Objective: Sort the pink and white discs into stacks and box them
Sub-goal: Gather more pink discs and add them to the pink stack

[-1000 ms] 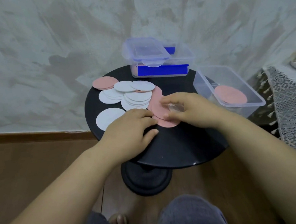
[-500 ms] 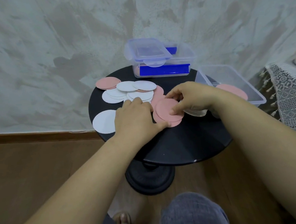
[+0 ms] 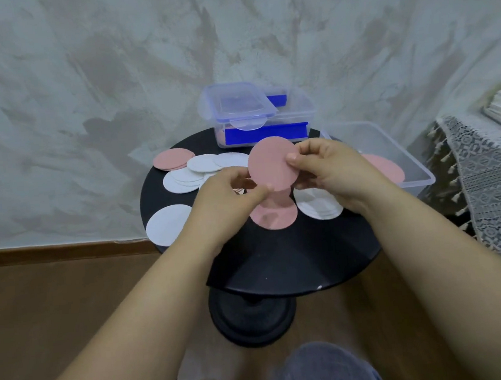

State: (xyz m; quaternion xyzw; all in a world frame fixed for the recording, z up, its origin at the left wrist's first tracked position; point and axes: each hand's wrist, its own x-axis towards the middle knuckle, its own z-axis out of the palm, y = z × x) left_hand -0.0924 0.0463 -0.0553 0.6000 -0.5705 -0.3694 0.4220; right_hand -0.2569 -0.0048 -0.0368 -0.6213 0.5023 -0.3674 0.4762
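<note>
A person's left hand (image 3: pixel 228 198) and right hand (image 3: pixel 333 175) together hold a pink disc (image 3: pixel 271 163) above a round black table (image 3: pixel 295 256), its flat face tilted toward the camera. The right thumb (image 3: pixel 293 156) presses on the disc's right edge with the fingers curled behind it, while the left hand pinches the lower left edge. Directly below the raised disc, a pink stack (image 3: pixel 274 216) lies flat on the table, partly hidden by the hands; it looks like two or more overlapping discs, though the count cannot be told. Touching its right side is a white stack (image 3: pixel 318 206), half covered by the right wrist. A lone white disc (image 3: pixel 168 225) lies at the table's left edge, overhanging the rim. Behind the left hand, a loose white pile (image 3: pixel 187 177) fans across the table's far left, and a far pink disc (image 3: pixel 169 159) lies just beyond it near the back edge. At the right of the table, an open box (image 3: pixel 418 170) of clear plastic holds a boxed pink disc (image 3: pixel 389 167) flat on its floor. At the back stands a second clear box (image 3: pixel 303 111) with blue parts inside, a blue-rimmed lid (image 3: pixel 234 102) resting askew across its top. A mottled grey wall (image 3: pixel 80 83) rises behind, wooden floor (image 3: pixel 55 300) lies below, and a lace cloth (image 3: pixel 493 178) hangs at right. A grey-clad knee (image 3: pixel 321 370) fills the bottom edge.
</note>
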